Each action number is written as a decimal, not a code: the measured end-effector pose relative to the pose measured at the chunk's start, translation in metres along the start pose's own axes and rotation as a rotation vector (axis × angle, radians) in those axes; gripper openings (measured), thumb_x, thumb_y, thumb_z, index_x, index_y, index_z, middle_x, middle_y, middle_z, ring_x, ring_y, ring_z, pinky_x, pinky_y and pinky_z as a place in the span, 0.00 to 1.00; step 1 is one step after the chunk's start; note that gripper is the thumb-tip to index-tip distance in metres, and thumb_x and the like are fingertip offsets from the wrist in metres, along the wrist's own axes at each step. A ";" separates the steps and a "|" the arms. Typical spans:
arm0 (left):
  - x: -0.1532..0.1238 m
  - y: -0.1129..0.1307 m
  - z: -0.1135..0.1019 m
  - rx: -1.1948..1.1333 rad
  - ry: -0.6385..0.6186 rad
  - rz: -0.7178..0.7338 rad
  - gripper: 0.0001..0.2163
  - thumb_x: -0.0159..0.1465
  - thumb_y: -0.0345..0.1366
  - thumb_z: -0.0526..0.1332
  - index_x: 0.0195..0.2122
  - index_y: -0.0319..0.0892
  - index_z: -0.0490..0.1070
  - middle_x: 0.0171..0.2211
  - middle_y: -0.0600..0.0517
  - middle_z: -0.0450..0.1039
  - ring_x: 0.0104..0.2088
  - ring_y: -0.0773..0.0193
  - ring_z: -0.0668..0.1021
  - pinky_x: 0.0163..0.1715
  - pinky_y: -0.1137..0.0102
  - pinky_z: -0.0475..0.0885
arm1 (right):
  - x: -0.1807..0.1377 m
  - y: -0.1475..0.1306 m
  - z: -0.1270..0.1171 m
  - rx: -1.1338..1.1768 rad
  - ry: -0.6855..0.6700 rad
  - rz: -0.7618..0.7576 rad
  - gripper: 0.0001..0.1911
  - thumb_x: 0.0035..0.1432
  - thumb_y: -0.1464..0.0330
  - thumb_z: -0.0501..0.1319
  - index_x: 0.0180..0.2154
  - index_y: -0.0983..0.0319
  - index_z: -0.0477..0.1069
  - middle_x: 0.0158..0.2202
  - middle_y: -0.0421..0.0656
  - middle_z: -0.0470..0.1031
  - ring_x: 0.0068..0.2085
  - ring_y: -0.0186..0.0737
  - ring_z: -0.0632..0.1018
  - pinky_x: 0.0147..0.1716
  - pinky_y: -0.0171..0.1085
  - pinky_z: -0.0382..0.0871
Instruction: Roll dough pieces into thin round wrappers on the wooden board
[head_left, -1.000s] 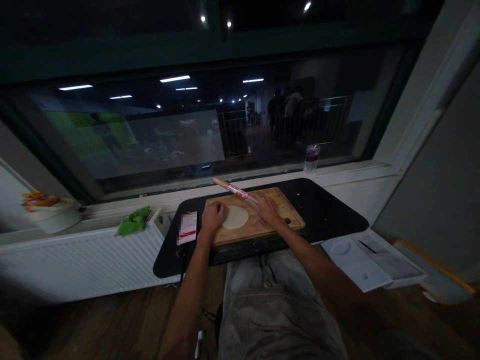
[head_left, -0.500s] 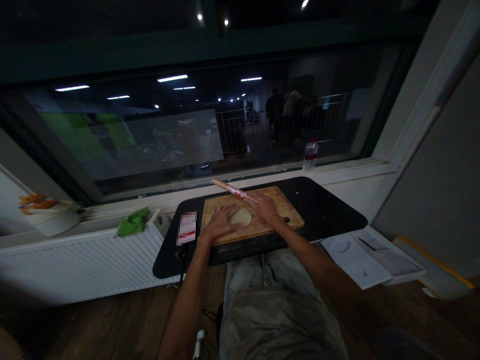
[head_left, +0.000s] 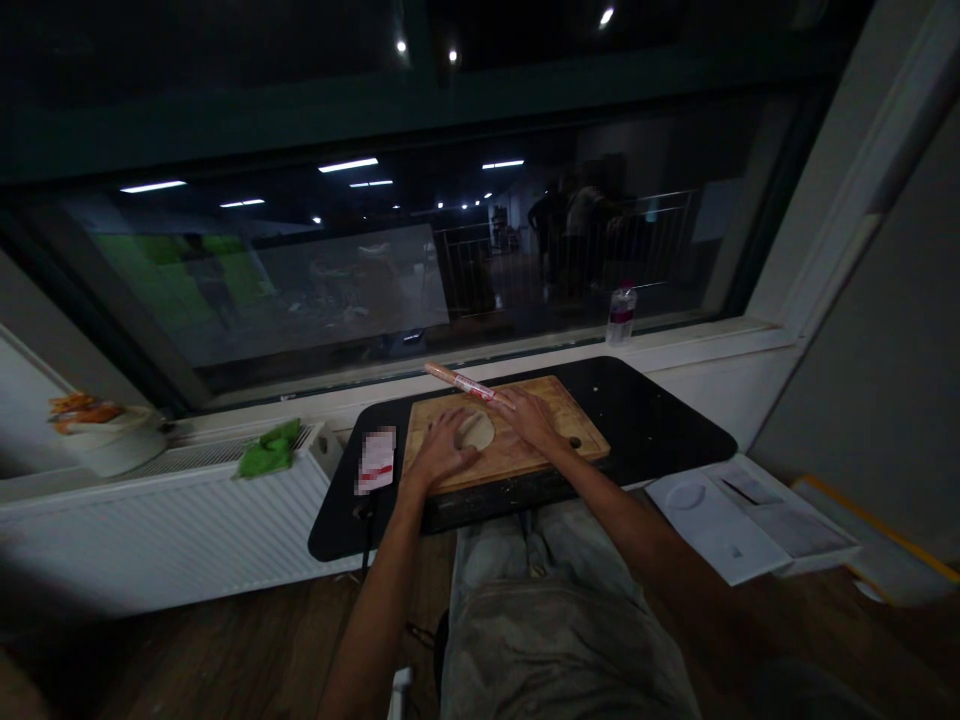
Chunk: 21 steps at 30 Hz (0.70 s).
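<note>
A round, flattened piece of dough (head_left: 478,430) lies on the wooden cutting board (head_left: 555,402). My left hand (head_left: 444,450) rests at the dough's left side, fingers and thumb spread around its edge and covering part of it. Slanting across the board's far part is a wooden rolling pin (head_left: 466,384) with a red and white label. Its far end sticks out past the board toward the window. My right hand (head_left: 531,418) is closed over the near end of the rolling pin, to the right of the dough, and hides that end.
The board sits on a black table (head_left: 652,415). A phone (head_left: 376,460) lies left of it. On the radiator are a green cloth (head_left: 270,450) and a white pot (head_left: 112,440). A water bottle (head_left: 621,315) stands on the sill. A white box (head_left: 750,515) is at right.
The dough has shifted slightly left under my left hand, whose fingers have drawn closer together over its edge. My right hand stays on the rolling pin, which has barely moved.
</note>
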<state>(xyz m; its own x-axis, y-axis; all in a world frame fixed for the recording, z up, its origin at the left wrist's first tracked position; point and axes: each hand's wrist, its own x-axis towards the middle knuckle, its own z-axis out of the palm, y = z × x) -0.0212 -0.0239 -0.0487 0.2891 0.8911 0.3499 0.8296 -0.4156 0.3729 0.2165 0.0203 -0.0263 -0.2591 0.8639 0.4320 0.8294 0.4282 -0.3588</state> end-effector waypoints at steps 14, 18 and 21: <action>0.000 -0.002 0.004 -0.009 0.001 0.039 0.34 0.68 0.52 0.68 0.72 0.46 0.68 0.70 0.42 0.70 0.70 0.46 0.70 0.73 0.52 0.63 | -0.001 -0.006 -0.004 -0.019 -0.009 0.059 0.20 0.80 0.52 0.57 0.61 0.53 0.78 0.58 0.45 0.84 0.55 0.47 0.83 0.50 0.37 0.72; -0.001 0.000 0.003 -0.046 -0.040 0.067 0.35 0.68 0.55 0.68 0.73 0.48 0.67 0.72 0.44 0.68 0.72 0.45 0.69 0.74 0.52 0.62 | -0.002 -0.007 -0.006 -0.013 -0.003 0.064 0.21 0.80 0.51 0.57 0.60 0.53 0.79 0.55 0.45 0.85 0.54 0.47 0.84 0.48 0.36 0.71; -0.001 0.003 0.006 0.072 0.022 -0.011 0.39 0.66 0.63 0.68 0.71 0.46 0.68 0.72 0.41 0.68 0.71 0.39 0.67 0.73 0.46 0.61 | -0.002 -0.006 -0.006 -0.019 -0.012 0.067 0.21 0.80 0.51 0.57 0.59 0.55 0.79 0.55 0.47 0.85 0.54 0.48 0.84 0.49 0.36 0.71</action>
<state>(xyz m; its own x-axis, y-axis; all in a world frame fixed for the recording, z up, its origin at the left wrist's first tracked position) -0.0163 -0.0243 -0.0534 0.2701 0.8907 0.3656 0.8648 -0.3914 0.3146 0.2146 0.0144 -0.0200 -0.2089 0.8935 0.3974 0.8543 0.3645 -0.3706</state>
